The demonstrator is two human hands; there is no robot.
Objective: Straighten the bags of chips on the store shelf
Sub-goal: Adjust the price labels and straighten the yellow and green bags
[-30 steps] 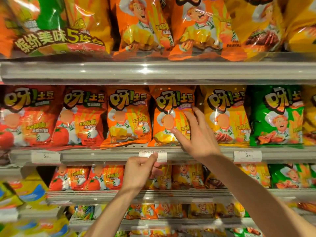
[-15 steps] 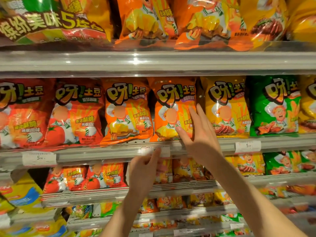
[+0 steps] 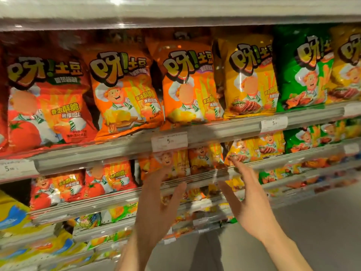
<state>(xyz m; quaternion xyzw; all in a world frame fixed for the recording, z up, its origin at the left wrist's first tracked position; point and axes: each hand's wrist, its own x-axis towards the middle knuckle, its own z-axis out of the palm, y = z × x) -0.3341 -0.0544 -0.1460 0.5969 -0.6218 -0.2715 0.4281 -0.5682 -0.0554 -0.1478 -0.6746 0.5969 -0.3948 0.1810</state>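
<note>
1. Bags [image 3: 187, 85]: a row stands upright along the front edge of the shelf [image 3: 224, 132], behind its price rail; red at the left end, two orange mid-row, then yellow and green toward the right end. The orange bags lean slightly.
2. Handling (judged): air-puffed foil, light, soft and slippery, with brittle contents. Best nudged with flat fingers at the side seams or lower corners, not squeezed.
3. Left hand [image 3: 156, 208]: fingers straight and spread, holding nothing, below the rail.
4. Right hand [image 3: 252, 204]: likewise spread and empty, fingertips near the lower shelf's edge; blur hides any contact.
</note>
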